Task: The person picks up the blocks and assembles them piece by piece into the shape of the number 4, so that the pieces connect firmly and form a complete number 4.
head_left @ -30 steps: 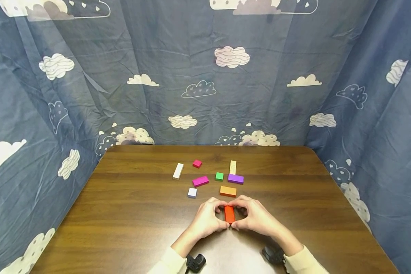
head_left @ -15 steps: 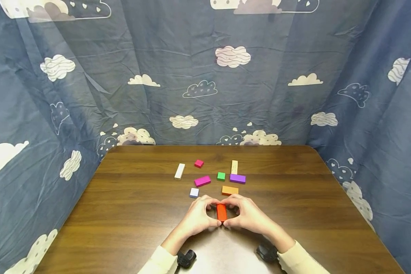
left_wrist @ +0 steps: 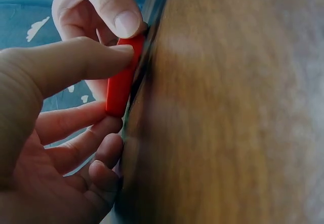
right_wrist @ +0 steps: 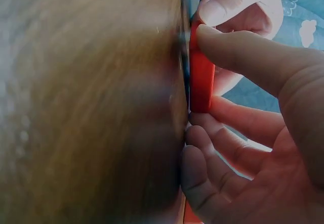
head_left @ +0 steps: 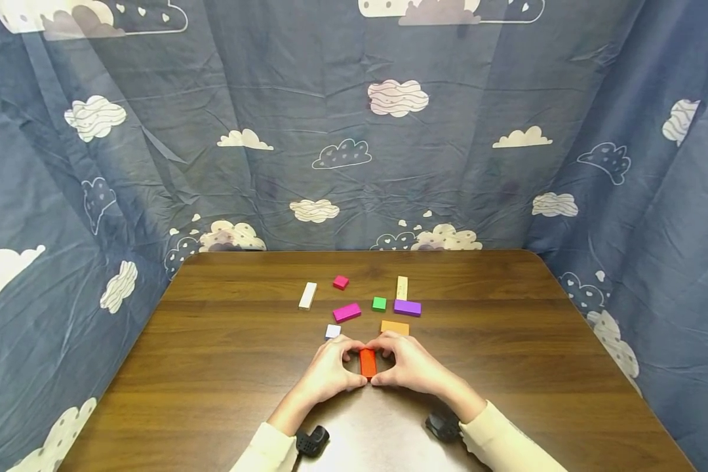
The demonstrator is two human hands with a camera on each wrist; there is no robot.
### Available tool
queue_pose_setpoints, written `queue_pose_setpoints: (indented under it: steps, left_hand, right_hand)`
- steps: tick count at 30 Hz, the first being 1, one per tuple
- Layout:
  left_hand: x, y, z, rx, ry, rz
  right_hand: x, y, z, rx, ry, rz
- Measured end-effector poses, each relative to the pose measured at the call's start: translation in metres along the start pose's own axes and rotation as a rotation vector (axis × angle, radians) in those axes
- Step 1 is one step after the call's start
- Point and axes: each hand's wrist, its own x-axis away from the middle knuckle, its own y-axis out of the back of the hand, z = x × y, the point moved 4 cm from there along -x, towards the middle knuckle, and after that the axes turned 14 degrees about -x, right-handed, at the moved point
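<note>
Red block (head_left: 368, 364) sits between the left hand (head_left: 332, 372) and right hand (head_left: 411, 364), each pinching it end to end, which should keep it straight; whether it touches the table (head_left: 212, 367) below is hard to tell. An orange block (head_left: 394, 327) lies just beyond the grip.

The right hand (head_left: 410, 365) hides the near part of the orange block (head_left: 394, 326), and the left hand (head_left: 328, 373) that of the pale blue block (head_left: 333, 330). Beyond them, marks on the pale yellow block (head_left: 402, 287) are unreadably small; beside them, the table (left_wrist: 228, 107) blurs in both wrist views.
</note>
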Motion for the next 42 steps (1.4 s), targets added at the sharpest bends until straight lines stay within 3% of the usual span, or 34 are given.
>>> queue_pose_setpoints:
  steps: [12, 23, 42]
  left_hand:
    - [0.0022, -0.0047, 0.0015, -0.042, -0.021, -0.029]
    - [0.0033, -0.0045, 0.0034, -0.074, 0.03, -0.009]
    - [0.0041, -0.0037, 0.0024, -0.094, 0.033, -0.004]
  right_hand:
    - [0.0006, -0.0006, 0.0015, 0.06, 0.016, -0.006]
    - [0.0039, -0.0011, 0.0008, 0.156, -0.014, -0.03]
    - [0.0041, -0.0019, -0.0011, 0.166, -0.047, -0.018]
